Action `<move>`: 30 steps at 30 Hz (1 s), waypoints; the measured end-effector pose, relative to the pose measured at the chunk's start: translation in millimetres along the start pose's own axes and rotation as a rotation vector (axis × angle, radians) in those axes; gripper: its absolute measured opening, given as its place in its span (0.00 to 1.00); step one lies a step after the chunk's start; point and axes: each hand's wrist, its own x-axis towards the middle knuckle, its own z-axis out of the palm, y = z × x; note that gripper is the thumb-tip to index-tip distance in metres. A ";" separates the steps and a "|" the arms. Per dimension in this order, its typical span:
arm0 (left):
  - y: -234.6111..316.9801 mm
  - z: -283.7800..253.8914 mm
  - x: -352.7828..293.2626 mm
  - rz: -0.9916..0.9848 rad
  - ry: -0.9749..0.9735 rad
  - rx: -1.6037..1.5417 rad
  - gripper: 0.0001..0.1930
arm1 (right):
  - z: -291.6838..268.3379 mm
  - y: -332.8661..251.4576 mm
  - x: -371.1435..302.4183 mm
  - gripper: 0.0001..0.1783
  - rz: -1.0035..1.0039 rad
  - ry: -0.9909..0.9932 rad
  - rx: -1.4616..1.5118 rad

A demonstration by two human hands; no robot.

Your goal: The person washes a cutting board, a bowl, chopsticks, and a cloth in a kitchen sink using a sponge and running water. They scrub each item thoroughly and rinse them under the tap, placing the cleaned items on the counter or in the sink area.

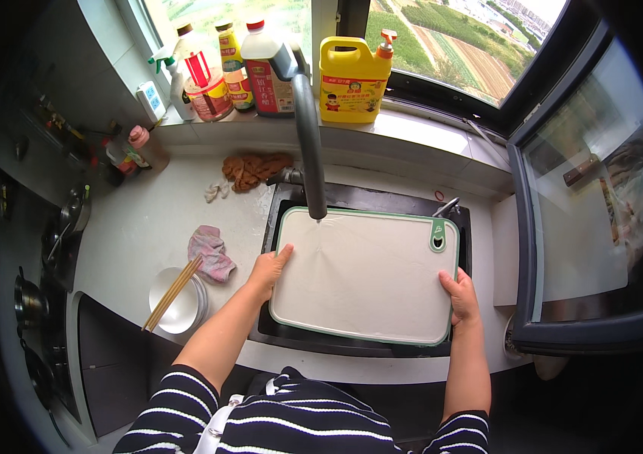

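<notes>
A large white cutting board [367, 280] with a green rim and a green handle slot at its upper right corner lies over the dark sink [382, 198]. My left hand [268, 271] grips its left edge, thumb on top and the other fingers hidden beneath. At the right edge my right hand [461, 295] holds it the same way, thumb up and fingers mostly out of sight. Above the board's upper left part hangs the dark faucet [310, 144], and a thin stream of water runs from it onto the board's surface.
Left of the sink, chopsticks [172, 293] rest across stacked white bowls [185, 309], beside a pink cloth [212, 253]. A brown rag [250, 171] lies behind. Bottles and a yellow soap jug [352, 83] line the sill. An open window sash [594, 181] juts in at the right.
</notes>
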 end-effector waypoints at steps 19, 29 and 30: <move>-16.4 2.7 34.4 -0.296 -0.326 -0.858 0.29 | 104.6 -59.6 -73.7 0.05 -1.106 -0.469 -1.507; -0.9 -16.9 -33.9 -0.119 -0.159 -0.995 0.24 | 24.1 97.3 -42.2 0.30 -0.511 0.364 -0.389; 4.4 -20.6 -36.7 -0.110 -0.156 -0.990 0.24 | 25.4 106.5 -35.4 0.28 -0.204 0.360 -0.137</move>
